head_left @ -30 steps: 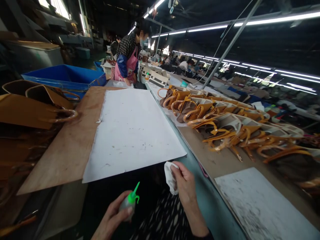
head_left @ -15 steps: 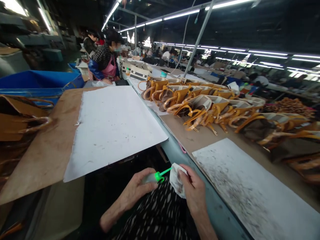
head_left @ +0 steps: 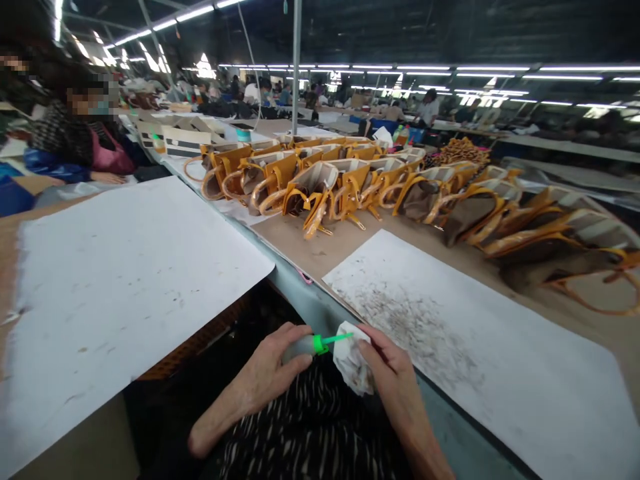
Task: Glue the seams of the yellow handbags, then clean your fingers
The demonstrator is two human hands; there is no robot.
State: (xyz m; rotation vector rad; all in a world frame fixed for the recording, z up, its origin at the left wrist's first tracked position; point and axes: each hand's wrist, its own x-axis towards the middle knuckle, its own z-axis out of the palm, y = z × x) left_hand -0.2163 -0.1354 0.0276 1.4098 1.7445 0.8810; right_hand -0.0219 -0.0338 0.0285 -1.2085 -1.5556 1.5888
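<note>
My left hand (head_left: 277,360) is wrapped round a small translucent squeeze bottle (head_left: 299,348) with a green cap and a long thin green nozzle (head_left: 337,338). The bottle lies nearly level, its nozzle pointing right. A crumpled white cloth (head_left: 353,363), smudged with dark stains, is pinched in my right hand (head_left: 387,363). The nozzle's tip reaches across the cloth's upper part, close to my right fingertips; whether it presses on the cloth I cannot tell. Both hands are above my lap, in front of the table edge.
Yellow-tan handbags (head_left: 350,180) with wrapped handles stand in rows on the table. A white sheet (head_left: 540,360) with dark smears lies at right, another white sheet (head_left: 145,267) at left. A co-worker (head_left: 83,137) leans over at far left. A metal pole (head_left: 296,73) rises behind the bags.
The view has swung right, so the bags and sheets appear farther left. The nozzle now lies across the cloth's front near my right fingers, where it met the cloth's left edge before.
</note>
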